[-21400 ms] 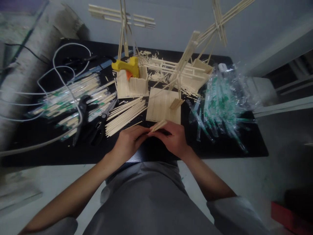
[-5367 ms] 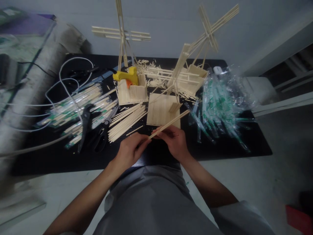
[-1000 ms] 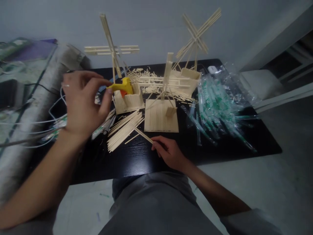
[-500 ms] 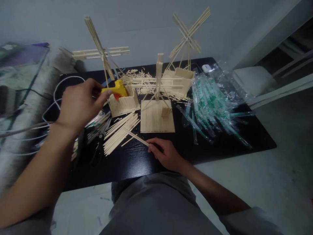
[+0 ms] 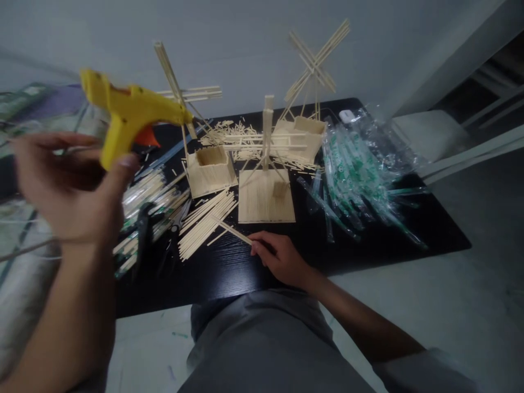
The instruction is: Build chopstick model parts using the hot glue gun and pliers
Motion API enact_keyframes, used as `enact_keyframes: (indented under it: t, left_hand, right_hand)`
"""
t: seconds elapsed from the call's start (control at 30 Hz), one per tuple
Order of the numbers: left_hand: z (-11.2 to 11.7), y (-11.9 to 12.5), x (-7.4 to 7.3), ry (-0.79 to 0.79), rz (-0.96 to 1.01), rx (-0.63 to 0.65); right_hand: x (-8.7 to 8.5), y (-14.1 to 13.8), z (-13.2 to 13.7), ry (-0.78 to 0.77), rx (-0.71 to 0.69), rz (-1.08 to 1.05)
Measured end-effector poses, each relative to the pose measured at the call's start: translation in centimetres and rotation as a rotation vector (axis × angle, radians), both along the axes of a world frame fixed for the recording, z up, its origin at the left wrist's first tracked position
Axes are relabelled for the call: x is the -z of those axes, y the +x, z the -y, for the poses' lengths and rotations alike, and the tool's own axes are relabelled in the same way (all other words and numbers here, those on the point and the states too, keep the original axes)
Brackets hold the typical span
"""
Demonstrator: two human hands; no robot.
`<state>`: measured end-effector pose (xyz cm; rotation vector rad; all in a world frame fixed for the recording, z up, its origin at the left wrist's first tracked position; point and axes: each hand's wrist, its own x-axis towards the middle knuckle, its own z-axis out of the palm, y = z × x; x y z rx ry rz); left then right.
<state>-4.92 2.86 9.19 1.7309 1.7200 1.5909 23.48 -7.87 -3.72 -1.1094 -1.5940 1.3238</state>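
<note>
My left hand [image 5: 77, 185] is closed on the lower handle of a yellow hot glue gun [image 5: 137, 109], raised at the left with its nozzle pointing right. My right hand [image 5: 280, 259], near the table's front edge, pinches the end of a thin wooden stick [image 5: 233, 230]. The stick's far end lies over a pile of loose sticks [image 5: 207, 226]. Just beyond my right hand stands a stick-built windmill model [image 5: 266, 194] on a square base. Behind the pile is a second model with an open-topped stick box [image 5: 212, 166].
A third windmill model [image 5: 313, 71] stands at the back right. Plastic wrappers [image 5: 356, 169] cover the table's right side. Scissors [image 5: 174, 232], black-handled pliers [image 5: 143, 229] and wrapped stick bundles [image 5: 139, 199] lie at left. Short stick offcuts [image 5: 229, 132] are scattered at the back.
My left hand has lifted the glue gun from the box model, moving it up, left and closer to me. My right hand keeps its pinch on the stick, nearly still.
</note>
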Motion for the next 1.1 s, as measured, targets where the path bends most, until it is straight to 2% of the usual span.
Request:
enact_keyframes:
  t: [0.07,0.13,0.17,0.27,0.37,0.43,0.6,0.73,0.93,1.1]
  left_hand:
    - [0.6,0.3,0.7,-0.139,0.159,0.13]
    - [1.0,0.9,1.6,-0.376,0.234,0.234]
    - [1.2,1.1,2.0,-0.442,0.258,0.265]
    - [1.5,1.6,3.3,-0.458,0.365,0.353]
    - [1.4,1.9,4.7,-0.509,0.472,0.515]
    - [1.2,2.2,5.8,-0.56,0.477,0.596]
    - [1.0,2.9,7.9,-0.589,0.405,0.614]
    - [1.1,2.1,8.4,-0.574,0.325,0.559]
    - [-0.3,-0.4,7.6,-0.494,0.374,0.467]
    - [-0.1,-0.3,6.2,-0.423,0.52,0.467]
  right_hand:
    - [0.0,0.0,0.0,-0.014,0.007,0.001]
    - [0.0,0.0,0.1,-0.028,0.013,-0.006]
    - [0.0,0.0,0.1,-0.041,0.016,-0.016]
    - [0.0,-0.1,0.1,-0.108,0.045,-0.07]
    - [-0.1,0.0,-0.3,-0.209,0.08,-0.17]
    - [-0.3,0.2,-0.9,-0.307,0.064,-0.25]
    - [-1.1,0.2,-3.3,-0.568,0.014,-0.324]
    - [-1.8,-0.7,-4.8,-0.619,-0.055,-0.322]
    - [-1.5,-1.5,-5.7,-0.622,-0.106,-0.346]
    - [-1.0,-1.1,-6.4,-0.574,-0.056,-0.386]
